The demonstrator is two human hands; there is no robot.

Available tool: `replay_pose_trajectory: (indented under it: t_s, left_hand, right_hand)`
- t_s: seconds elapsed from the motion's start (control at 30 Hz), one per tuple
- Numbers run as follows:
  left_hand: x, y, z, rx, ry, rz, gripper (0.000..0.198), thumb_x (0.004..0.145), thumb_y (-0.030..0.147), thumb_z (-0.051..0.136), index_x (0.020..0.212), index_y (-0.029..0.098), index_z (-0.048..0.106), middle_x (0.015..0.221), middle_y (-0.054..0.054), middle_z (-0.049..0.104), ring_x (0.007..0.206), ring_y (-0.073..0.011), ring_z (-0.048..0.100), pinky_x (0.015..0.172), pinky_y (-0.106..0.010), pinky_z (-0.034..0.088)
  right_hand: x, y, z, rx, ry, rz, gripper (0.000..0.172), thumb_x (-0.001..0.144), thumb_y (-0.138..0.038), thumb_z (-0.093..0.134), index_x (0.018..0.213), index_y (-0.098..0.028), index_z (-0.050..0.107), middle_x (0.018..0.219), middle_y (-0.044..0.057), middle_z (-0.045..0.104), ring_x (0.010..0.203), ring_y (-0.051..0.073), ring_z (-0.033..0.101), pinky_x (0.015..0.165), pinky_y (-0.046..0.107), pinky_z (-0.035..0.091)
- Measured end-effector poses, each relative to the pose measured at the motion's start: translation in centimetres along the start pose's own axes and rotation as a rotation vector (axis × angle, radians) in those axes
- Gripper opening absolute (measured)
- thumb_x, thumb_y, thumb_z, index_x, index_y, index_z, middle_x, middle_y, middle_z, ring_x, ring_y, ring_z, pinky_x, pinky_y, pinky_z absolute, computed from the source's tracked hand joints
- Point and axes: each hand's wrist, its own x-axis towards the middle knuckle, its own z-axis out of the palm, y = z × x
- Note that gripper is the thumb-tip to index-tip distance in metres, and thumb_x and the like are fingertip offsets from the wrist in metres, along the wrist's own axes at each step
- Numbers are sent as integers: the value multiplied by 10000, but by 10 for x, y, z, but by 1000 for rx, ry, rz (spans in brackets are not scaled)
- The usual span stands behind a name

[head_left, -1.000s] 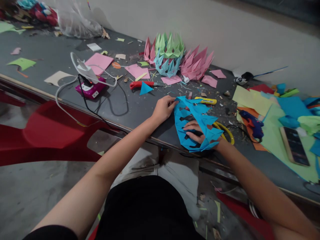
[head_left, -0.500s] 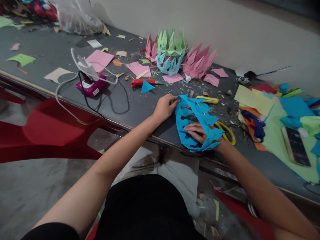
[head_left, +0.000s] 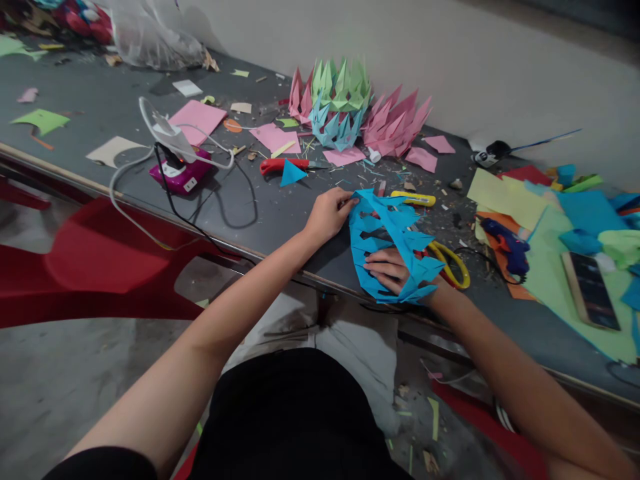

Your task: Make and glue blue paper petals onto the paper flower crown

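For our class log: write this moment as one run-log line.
left hand: pinching edge of blue paper ring | right hand: flat inside it | yellow scissors: beside, on table

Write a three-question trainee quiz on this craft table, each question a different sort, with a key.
1. True or false: the left hand pinches the far edge of the blue spiked paper ring.
2. What lies just right of the ring? A red knife; B yellow-handled scissors; C a phone.
3. Fill in: the right hand rests ____ the ring.

Key: 1 true; 2 B; 3 inside.
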Motion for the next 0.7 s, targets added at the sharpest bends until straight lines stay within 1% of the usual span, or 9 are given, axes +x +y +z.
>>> replay_pose_trajectory:
  t_s: [0.13, 0.27, 0.37, 0.47, 0.57, 0.7]
  left_hand:
    - [0, 0, 0, 7, -3, -4, 147, 828, 183, 545, 716, 167, 639, 664, -11, 567, 637, -131, 535, 602, -241, 400]
    - [0, 1, 0, -1, -5, -7, 150, 830, 186, 545, 714, 167, 638, 667, -12, 565, 640, -134, 536, 608, -248, 403]
    - [1, 1, -1, -2, -5, -13, 155, 829, 194, 549, 704, 164, 635, 664, -13, 560, 637, -138, 532, 606, -255, 402]
    - [1, 1, -1, -3, -9, -11, 140, 829, 183, 548, 731, 156, 644, 667, -16, 560, 645, -139, 536, 613, -253, 401]
    - [0, 2, -2, -6, -10, -10, 132, 829, 179, 548, 747, 156, 648, 675, -16, 565, 652, -135, 540, 619, -246, 402]
    - [0, 2, -2, -10, -8, -9, 142, 831, 185, 548, 724, 165, 640, 665, -9, 563, 649, -132, 542, 619, -244, 406]
  right_hand:
    - [1, -1, -3, -50, -66, -25, 272, 884, -216, 419, 1027, -192, 648, 1013, 102, 680, 926, 230, 643, 826, 412, 537]
    - [1, -3, -4, -119, -124, -4, 299, 882, -244, 411, 1050, -203, 654, 1017, 107, 685, 934, 250, 642, 836, 399, 535]
    - [1, -4, -5, -129, -145, 22, 292, 859, -222, 444, 1062, -216, 654, 1028, 105, 684, 944, 270, 638, 849, 418, 528]
    - [1, -5, -5, -124, -125, 19, 294, 832, -178, 476, 1055, -240, 656, 1019, 90, 688, 930, 286, 638, 836, 445, 526]
    - [0, -7, -2, -146, -105, 11, 291, 830, -176, 476, 1036, -266, 661, 1001, 69, 693, 906, 284, 642, 815, 453, 531]
    - [-6, -6, 0, -150, -63, 18, 290, 839, -181, 470, 1049, -263, 652, 1033, 69, 686, 931, 273, 638, 858, 442, 514]
